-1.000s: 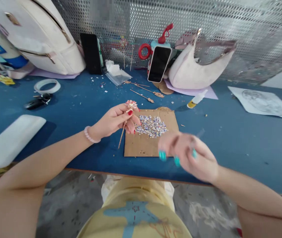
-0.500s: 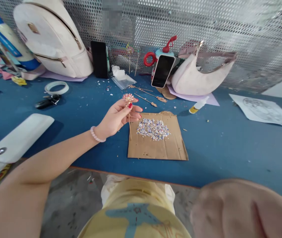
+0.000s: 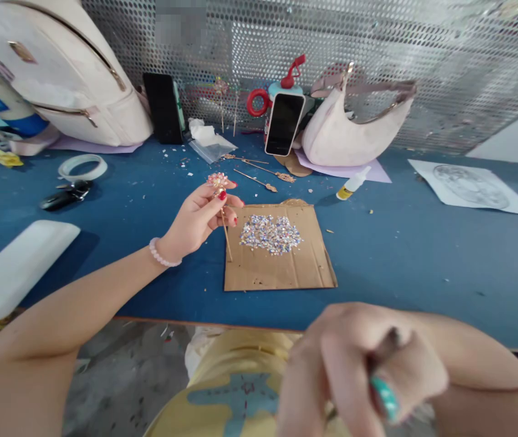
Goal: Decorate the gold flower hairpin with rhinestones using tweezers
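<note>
My left hand (image 3: 191,220) pinches a metal hair stick (image 3: 226,240) just below its pink beaded flower head. The thin shaft slants down over the left side of a brown cardboard sheet (image 3: 281,276). On that cardboard lies a loose pile of small, shiny, multicoloured rhinestones (image 3: 271,233). Close to the camera at the lower right is my right hand (image 3: 354,364), blurred, with its fingers curled. A dark, narrow tip shows between its thumb and forefinger; what it belongs to is mostly hidden. One nail on this hand is turquoise.
Several hair sticks (image 3: 259,181) lie behind the cardboard. A glue bottle (image 3: 352,184) rests to their right. At the back stand a backpack (image 3: 71,79), two phones (image 3: 285,124) and a handbag (image 3: 354,133). Tape (image 3: 82,167) and a power bank (image 3: 22,267) lie left, a printed sheet (image 3: 472,188) right.
My right hand has come further into view, rising and moving left over my lap with fingers curled. My left hand keeps hold of the hair stick, whose shaft tilts more. The whole view has shifted slightly.
</note>
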`<state>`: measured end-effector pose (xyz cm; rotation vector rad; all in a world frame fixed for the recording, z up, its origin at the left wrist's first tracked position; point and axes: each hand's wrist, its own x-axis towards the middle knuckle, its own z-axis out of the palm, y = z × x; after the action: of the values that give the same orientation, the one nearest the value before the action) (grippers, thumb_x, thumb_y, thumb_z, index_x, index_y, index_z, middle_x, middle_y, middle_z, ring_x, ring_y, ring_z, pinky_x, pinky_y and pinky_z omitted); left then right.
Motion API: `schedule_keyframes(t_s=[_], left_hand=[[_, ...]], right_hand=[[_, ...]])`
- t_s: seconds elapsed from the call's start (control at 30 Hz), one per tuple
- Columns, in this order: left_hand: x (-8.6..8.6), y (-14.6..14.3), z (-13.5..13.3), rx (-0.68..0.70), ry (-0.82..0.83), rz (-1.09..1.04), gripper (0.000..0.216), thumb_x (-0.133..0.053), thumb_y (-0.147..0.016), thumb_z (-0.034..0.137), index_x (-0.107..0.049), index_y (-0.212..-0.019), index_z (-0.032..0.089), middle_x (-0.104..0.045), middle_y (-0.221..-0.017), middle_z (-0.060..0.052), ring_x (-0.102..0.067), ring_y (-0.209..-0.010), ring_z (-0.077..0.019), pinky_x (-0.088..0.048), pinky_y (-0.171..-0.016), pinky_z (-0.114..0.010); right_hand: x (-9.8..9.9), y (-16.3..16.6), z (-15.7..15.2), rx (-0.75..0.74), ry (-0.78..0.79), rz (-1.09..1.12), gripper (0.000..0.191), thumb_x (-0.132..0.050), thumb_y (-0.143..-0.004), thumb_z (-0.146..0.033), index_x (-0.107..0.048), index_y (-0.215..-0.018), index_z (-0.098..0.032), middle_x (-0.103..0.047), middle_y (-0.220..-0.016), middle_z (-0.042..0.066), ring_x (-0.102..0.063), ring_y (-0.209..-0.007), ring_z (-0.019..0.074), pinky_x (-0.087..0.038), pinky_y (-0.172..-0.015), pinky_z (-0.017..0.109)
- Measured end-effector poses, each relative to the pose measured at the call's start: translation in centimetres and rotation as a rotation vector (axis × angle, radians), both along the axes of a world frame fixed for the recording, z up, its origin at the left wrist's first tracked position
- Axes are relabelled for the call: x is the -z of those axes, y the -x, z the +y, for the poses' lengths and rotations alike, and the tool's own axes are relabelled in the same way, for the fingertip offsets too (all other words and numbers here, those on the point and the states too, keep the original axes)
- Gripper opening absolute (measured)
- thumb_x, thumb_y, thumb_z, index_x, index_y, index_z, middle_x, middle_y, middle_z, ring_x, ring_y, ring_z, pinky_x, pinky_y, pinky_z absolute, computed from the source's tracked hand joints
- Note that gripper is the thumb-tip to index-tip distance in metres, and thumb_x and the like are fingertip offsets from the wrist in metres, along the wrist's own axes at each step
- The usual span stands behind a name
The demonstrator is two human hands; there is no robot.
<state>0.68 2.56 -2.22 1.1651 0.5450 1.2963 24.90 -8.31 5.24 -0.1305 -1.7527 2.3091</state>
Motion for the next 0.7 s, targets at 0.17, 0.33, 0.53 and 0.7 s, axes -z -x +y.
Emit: schedule_keyframes(t_s=[0.17,0.33,0.53,0.7], left_hand=[[0.3,0.0,0.1,0.000,-0.008,-0.008,0.026,-0.089,-0.086,0.036,-0.079,-0.107,0.025,-0.084,-0.086,0.000,-0.070,-0.059,-0.0077,-0.062,-0.057,-0.018],[0.3,0.1,0.3,-0.027,-0.005,-0.011,0.022,-0.088,-0.087,0.033,-0.080,-0.107,0.025,-0.084,-0.086,0.001,-0.069,-0.058,-0.0073,-0.062,-0.056,-0.018],[0.6,0.3,0.6,-0.059,-0.039,0.015,0.025,-0.087,-0.088,0.034,-0.078,-0.107,0.022,-0.082,-0.083,0.000,-0.069,-0.056,-0.0080,-0.061,-0.055,-0.019],[0.5,0.2,0.2,-0.082,-0.069,0.084,0.028,-0.085,-0.089,0.038,-0.076,-0.110,0.022,-0.080,-0.078,0.000,-0.070,-0.053,-0.0089,-0.059,-0.052,-0.019]], right_hand=[[-2.5,1.5,0.4,-0.184,0.248,0.080,0.052,-0.051,-0.104,-0.060,-0.048,-0.065,-0.024,-0.066,-0.073,0.008,-0.072,-0.088,0.0166,-0.057,-0.089,0.027],[-3.4,1.5,0.5,-0.162,0.203,0.074,0.056,-0.045,-0.106,-0.058,-0.045,-0.061,-0.025,-0.065,-0.070,0.008,-0.071,-0.104,0.0177,-0.053,-0.102,0.026],[-1.2,0.9,1.3,-0.190,0.095,0.062,0.039,-0.052,-0.107,-0.050,-0.050,-0.080,-0.021,-0.069,-0.088,0.012,-0.070,-0.097,0.0184,-0.053,-0.102,0.034],[3.2,2.0,3.5,-0.051,-0.050,0.338,0.031,-0.047,-0.109,-0.041,-0.058,-0.096,-0.015,-0.063,-0.083,0.005,-0.064,-0.074,0.0126,-0.055,-0.069,0.025]])
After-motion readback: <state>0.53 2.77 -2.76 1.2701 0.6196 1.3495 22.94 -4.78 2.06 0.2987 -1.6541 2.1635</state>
